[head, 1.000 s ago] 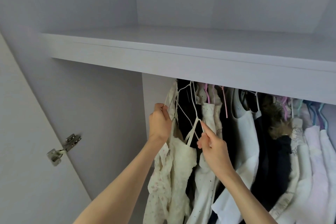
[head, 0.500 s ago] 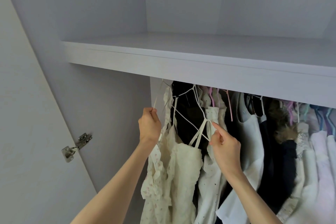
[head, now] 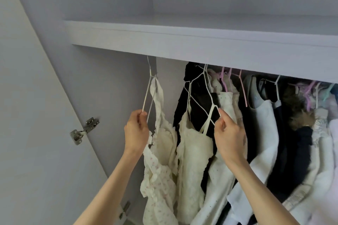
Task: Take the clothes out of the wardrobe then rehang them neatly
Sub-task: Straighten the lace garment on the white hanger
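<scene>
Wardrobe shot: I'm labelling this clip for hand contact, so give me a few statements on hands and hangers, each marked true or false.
1. The left hand pinches the lower end of a white hanger carrying a floral camisole. True.
2. The right hand is empty and hangs away from the clothes. False: its fingers pinch the white hanger of the cream camisole.
3. The floral camisole hangs apart, left of the packed clothes. True.
4. All hangers in view are white. False: pink hangers show further right.
5. A metal hinge sits on the door at left. True.
</scene>
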Available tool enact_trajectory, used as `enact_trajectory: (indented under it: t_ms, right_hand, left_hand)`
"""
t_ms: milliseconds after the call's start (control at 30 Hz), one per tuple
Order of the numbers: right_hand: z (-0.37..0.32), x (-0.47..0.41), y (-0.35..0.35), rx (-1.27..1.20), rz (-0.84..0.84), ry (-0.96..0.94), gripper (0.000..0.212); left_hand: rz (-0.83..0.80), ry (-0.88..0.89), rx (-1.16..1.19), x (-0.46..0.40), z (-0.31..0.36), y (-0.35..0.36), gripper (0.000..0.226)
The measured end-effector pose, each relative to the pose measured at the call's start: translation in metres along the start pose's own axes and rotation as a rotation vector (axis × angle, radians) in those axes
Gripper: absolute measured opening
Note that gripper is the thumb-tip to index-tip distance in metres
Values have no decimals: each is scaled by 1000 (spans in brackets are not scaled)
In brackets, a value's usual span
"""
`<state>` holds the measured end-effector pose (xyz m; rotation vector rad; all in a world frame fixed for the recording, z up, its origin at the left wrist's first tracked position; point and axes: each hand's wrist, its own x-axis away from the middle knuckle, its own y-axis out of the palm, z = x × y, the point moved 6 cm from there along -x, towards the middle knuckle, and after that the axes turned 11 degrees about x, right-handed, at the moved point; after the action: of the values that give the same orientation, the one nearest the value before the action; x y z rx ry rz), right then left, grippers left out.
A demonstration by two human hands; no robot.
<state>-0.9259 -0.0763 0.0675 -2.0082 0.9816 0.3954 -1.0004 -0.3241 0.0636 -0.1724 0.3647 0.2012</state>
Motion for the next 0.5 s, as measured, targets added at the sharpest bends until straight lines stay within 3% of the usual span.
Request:
enact_trajectory:
  t_ms: [267,400,500]
  right_hand:
    - [-14,16,14,-21,67,-68,33]
    - [-34,31,8,110,138,-279,33]
    - [-67,46,14,28,-2,-344,32]
  left_hand:
    - [-31,-25,-57,24,-12,-30,16]
    - [-14,-39,-35,42,-13,-47,16]
    - [3,-34,-3,55,-9,-67,14]
